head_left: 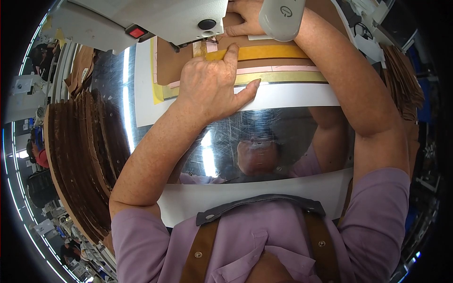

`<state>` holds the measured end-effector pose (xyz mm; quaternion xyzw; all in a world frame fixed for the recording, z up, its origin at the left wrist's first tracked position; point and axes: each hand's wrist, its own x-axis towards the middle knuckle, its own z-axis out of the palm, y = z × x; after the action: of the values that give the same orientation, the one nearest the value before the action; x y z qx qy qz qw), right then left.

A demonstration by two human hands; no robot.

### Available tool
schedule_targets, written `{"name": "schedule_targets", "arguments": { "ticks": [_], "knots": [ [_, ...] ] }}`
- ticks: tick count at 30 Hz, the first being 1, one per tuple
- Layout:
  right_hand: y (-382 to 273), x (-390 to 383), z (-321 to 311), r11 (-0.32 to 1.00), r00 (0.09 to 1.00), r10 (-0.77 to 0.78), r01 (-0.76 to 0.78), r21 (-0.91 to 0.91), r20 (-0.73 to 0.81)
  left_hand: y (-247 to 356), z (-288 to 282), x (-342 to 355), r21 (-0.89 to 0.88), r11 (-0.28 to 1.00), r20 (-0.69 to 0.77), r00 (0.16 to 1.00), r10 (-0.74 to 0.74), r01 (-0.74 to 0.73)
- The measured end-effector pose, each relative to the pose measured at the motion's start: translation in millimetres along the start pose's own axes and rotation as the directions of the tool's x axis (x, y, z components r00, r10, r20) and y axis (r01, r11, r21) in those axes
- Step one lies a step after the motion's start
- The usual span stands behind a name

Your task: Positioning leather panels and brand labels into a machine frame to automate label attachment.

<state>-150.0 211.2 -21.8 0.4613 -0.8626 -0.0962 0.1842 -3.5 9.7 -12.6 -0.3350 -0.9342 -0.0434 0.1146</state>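
A brown flat panel (172,61) lies under the head of a white sewing machine (184,19). Across it runs a mustard-yellow strip (273,52), with pale pink and pale yellow strips (283,77) along the nearer edge. My left hand (207,85) rests on the panel beside the needle area, index finger stretched onto the yellow strip and thumb spread toward the right. Beyond the strip, my right hand (245,20) lies on the panel with its thumb extended; the machine covers part of its fingers. Neither hand visibly grips anything.
Under the work sits a white sheet (297,96) on a shiny scratched metal plate (264,122). A tall row of dark brown pieces (85,160) stands at the left, and more brown pieces (401,80) hang at the right. A rounded white machine part (282,21) overhangs my right wrist.
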Motion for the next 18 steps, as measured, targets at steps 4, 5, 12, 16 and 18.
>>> {"name": "schedule_targets", "arguments": {
  "ticks": [4,5,12,16,18],
  "knots": [
    [-0.8,4.0,-1.2,0.999,0.999,0.035,-0.036,0.033,0.025,-0.8,-0.4,-0.6,0.004,1.0,-0.004,1.0,0.007,-0.007],
    [-2.1,5.7,-1.9,0.998,0.999,0.044,-0.045,0.04,0.031,-0.8,-0.8,-0.8,0.006,1.0,0.007,1.0,0.002,-0.002],
    [2.3,4.0,-5.2,0.99,0.992,0.102,-0.108,0.092,0.074,-3.5,1.9,4.9,0.001,1.0,-0.019,1.0,-0.002,0.002],
    [0.3,0.3,-7.3,0.982,0.986,0.133,-0.145,0.124,0.101,-6.9,4.1,6.6,-0.025,1.0,-0.061,0.998,0.012,-0.014],
    [-0.2,8.5,-7.8,0.977,0.982,0.149,-0.164,0.138,0.115,-6.9,5.1,5.4,0.014,1.0,-0.053,0.999,0.01,-0.009]
  ]
}}
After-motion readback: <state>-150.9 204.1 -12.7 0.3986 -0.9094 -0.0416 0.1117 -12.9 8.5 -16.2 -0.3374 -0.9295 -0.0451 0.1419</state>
